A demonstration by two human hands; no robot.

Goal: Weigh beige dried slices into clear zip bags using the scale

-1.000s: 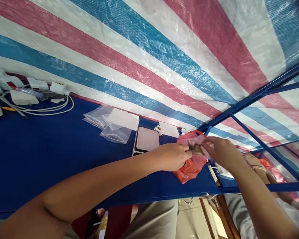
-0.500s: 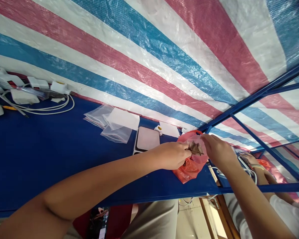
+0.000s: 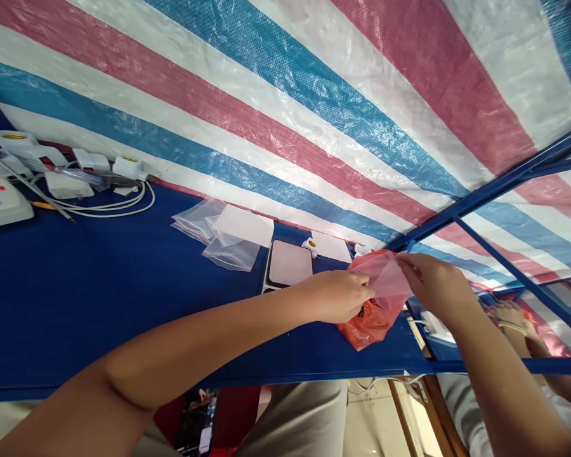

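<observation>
A clear plastic bag (image 3: 388, 277) is stretched between my two hands above a red plastic bag (image 3: 368, 327). My left hand (image 3: 345, 295) has its fingers closed on the clear bag's left side, near the red bag's opening. The fingertips of my right hand (image 3: 433, 282) pinch its upper right edge. Some dark contents show in the red bag below my left fingers. A small scale (image 3: 290, 263) with a pale top lies just left of my left hand on the blue table (image 3: 99, 292).
White papers (image 3: 245, 225) and clear zip bags (image 3: 231, 252) lie along the striped sheet. White sockets and cables (image 3: 118, 206) are at the left. Blue metal bars (image 3: 499, 257) stand at the right, with another person's hand (image 3: 511, 314) beyond. A phone (image 3: 197, 419) lies below the table edge.
The crumpled brown thing between my hands no longer shows. The clear bag is now stretched flatter, with my right hand farther from my left. The view has shifted slightly.
</observation>
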